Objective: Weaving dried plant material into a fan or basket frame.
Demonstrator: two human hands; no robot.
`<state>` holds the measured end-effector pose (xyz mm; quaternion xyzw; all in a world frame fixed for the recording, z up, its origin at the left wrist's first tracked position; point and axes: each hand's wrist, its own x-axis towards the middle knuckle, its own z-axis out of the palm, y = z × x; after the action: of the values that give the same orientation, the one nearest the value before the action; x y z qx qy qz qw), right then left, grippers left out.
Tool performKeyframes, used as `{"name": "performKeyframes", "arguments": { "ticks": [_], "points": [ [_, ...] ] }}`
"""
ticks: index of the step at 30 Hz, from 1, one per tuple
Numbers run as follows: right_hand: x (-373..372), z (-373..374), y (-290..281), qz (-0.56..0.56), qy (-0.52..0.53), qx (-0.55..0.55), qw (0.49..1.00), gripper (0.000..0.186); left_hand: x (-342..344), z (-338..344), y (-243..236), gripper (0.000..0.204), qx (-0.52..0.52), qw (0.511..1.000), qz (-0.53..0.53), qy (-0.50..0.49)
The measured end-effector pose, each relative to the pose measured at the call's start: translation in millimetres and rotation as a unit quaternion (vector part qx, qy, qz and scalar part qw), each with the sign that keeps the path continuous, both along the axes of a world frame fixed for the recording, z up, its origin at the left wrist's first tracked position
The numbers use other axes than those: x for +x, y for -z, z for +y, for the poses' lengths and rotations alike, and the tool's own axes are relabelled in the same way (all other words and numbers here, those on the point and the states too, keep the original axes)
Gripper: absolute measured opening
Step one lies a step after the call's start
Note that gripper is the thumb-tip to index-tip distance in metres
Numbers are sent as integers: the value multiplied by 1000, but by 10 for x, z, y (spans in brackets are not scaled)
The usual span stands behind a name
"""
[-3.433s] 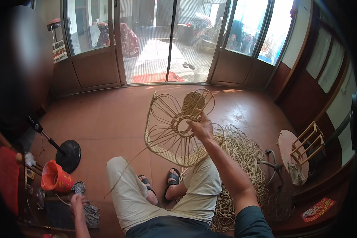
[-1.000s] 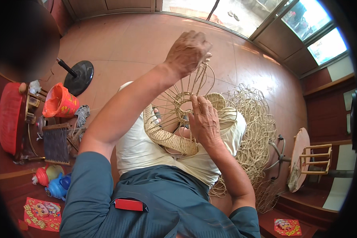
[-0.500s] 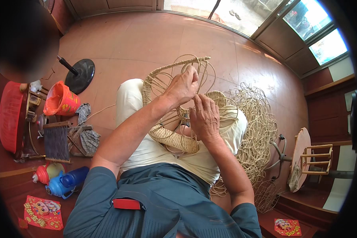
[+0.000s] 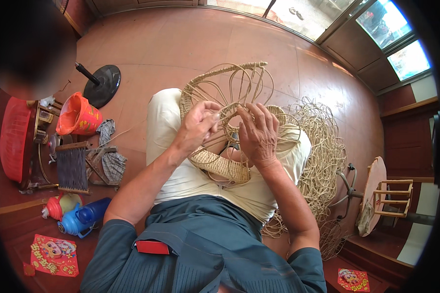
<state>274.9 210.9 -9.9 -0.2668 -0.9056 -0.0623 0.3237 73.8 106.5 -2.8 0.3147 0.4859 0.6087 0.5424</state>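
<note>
A half-woven wicker basket frame [image 4: 215, 163] of pale cane rests on my lap, its bare ribs curving up and away from me. My left hand [image 4: 199, 124] pinches a thin cane strand at the frame's middle. My right hand [image 4: 257, 134] lies over the ribs beside it, fingers curled on the weave. The two hands nearly touch. A woven band runs along the lower rim near my knees.
A loose heap of cane strands [image 4: 322, 146] lies on the floor to my right. An orange bucket [image 4: 78, 115], a black round stand base [image 4: 101, 85], a red basin [image 4: 14, 139] and a blue flask [image 4: 83, 217] sit at my left. A small wooden stool [image 4: 381, 195] stands far right.
My left hand has come down from above the frame to its middle, beside my right hand. Earlier the frame was held out in front by my right hand alone.
</note>
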Motion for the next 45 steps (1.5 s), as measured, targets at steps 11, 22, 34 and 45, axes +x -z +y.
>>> {"name": "performKeyframes", "arguments": {
  "ticks": [11, 22, 34, 45],
  "points": [
    [20, 4, 69, -44, -69, -52, 995, 66, -1062, 144, -302, 38, -25, 994, 62, -91],
    [9, -65, -28, -139, -27, -20, 990, 73, -618, 236, -801, 9, 190, 935, 235, -188],
    [23, -59, 25, -130, -27, -33, 991, 74, -463, 405, -198, 14, 191, 661, 724, -50],
    [22, -49, 31, -122, -33, -39, 991, 75, -551, 622, -319, 17, 190, 582, 789, -51]
  ]
}}
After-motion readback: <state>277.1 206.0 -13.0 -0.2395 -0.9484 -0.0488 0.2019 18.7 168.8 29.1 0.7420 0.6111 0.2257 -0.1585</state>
